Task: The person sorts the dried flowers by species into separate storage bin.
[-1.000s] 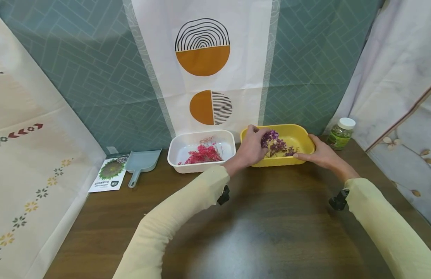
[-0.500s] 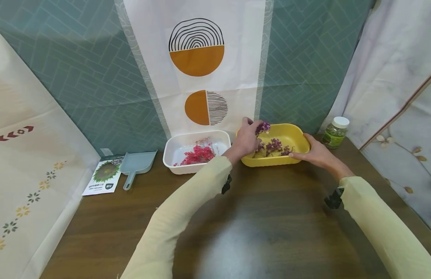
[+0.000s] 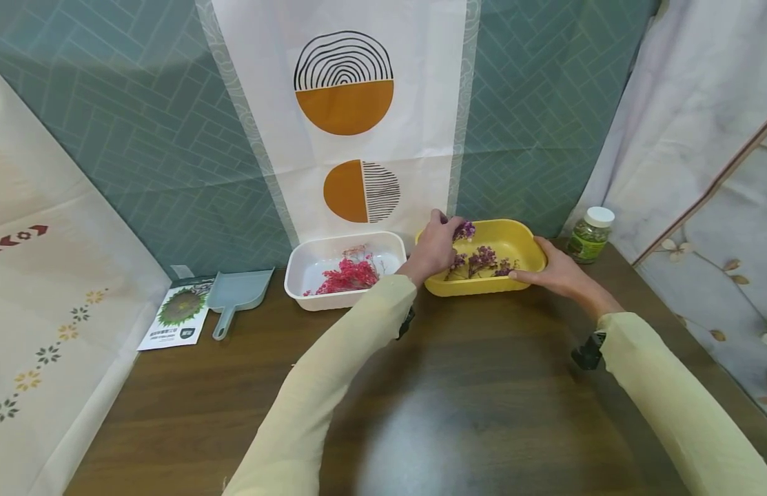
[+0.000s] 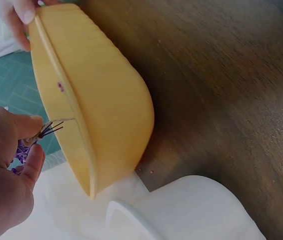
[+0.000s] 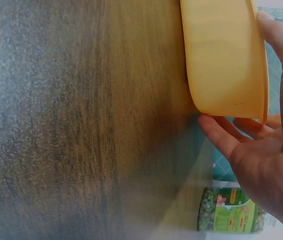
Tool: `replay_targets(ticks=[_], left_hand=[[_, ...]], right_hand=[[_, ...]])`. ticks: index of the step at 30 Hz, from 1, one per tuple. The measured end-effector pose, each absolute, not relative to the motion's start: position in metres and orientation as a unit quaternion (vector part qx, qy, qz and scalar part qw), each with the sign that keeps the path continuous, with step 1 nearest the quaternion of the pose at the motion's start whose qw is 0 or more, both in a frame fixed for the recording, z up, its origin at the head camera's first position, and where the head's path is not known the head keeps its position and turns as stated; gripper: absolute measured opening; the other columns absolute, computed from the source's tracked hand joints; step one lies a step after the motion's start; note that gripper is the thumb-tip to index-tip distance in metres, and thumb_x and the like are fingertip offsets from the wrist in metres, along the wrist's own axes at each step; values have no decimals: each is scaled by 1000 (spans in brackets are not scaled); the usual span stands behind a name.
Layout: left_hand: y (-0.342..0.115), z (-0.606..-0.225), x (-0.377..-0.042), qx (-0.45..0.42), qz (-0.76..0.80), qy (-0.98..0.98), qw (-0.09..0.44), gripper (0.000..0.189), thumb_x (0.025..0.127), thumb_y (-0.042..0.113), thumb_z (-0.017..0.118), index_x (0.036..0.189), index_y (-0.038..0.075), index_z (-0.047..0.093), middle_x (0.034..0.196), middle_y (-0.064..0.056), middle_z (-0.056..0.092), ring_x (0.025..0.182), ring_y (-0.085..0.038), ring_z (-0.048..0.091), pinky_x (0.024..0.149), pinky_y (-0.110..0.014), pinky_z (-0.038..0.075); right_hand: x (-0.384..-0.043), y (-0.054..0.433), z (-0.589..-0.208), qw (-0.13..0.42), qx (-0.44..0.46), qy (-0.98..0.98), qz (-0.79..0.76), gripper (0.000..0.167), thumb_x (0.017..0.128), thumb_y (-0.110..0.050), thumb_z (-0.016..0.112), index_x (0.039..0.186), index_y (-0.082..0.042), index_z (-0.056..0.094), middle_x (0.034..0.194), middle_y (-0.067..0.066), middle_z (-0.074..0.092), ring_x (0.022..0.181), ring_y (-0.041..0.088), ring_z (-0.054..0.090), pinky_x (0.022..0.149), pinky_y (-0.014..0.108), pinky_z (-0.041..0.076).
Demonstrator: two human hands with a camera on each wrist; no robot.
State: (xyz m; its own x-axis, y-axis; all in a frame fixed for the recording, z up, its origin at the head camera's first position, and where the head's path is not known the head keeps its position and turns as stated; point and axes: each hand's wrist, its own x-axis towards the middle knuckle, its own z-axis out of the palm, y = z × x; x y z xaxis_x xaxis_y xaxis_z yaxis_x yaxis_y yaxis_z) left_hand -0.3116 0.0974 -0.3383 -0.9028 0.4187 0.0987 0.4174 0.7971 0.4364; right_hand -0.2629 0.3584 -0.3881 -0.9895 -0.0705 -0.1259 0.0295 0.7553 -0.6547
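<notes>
In the head view my left hand (image 3: 437, 246) is over the left end of a yellow plastic basin (image 3: 482, 286). It pinches a bunch of purple dried flowers (image 3: 464, 231) between thumb and fingers. The left wrist view shows its bundled stems (image 4: 50, 129) sticking out toward the basin's rim. Several more purple sprigs (image 3: 482, 259) lie inside the basin. My right hand (image 3: 559, 271) holds the basin's right end, thumb at the front rim and fingers against the end wall (image 5: 224, 107). The sprigs' left part is hidden behind my left hand.
Left of the yellow basin stands a white basin (image 3: 333, 301) with red dried flowers (image 3: 349, 275) in it. A white-lidded jar (image 3: 589, 238) stands at the right. At far left are a grey dustpan (image 3: 240, 289) and a sunflower-printed packet (image 3: 177, 313). A cloth hangs behind.
My left hand has picked up a purple bunch and moved it up to the basin's left end. My right hand keeps its hold. The head view has turned slightly right.
</notes>
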Motion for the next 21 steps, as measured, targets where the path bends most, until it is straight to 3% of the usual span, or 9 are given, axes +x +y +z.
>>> replay_targets(ticks=[14,21], left_hand=[[96,-347,-317,190,195,962,29,63,95,-2,58,151,24,45,133,-11,36,103,-20,51,86,-29,51],[97,-349,-316,205,170,963,30,53,99,4,55,150,21,47,136,-13,39,112,-22,51,95,-32,49]], right_hand=[[-263,359,-389,70,-17,934,-349,116,87,-55,71,157,5,0,156,37,16,139,52,26,110,65,24],[-262,360,-389,65,-22,935,-347,116,87,-56,70,157,5,2,155,36,19,138,52,28,110,65,25]])
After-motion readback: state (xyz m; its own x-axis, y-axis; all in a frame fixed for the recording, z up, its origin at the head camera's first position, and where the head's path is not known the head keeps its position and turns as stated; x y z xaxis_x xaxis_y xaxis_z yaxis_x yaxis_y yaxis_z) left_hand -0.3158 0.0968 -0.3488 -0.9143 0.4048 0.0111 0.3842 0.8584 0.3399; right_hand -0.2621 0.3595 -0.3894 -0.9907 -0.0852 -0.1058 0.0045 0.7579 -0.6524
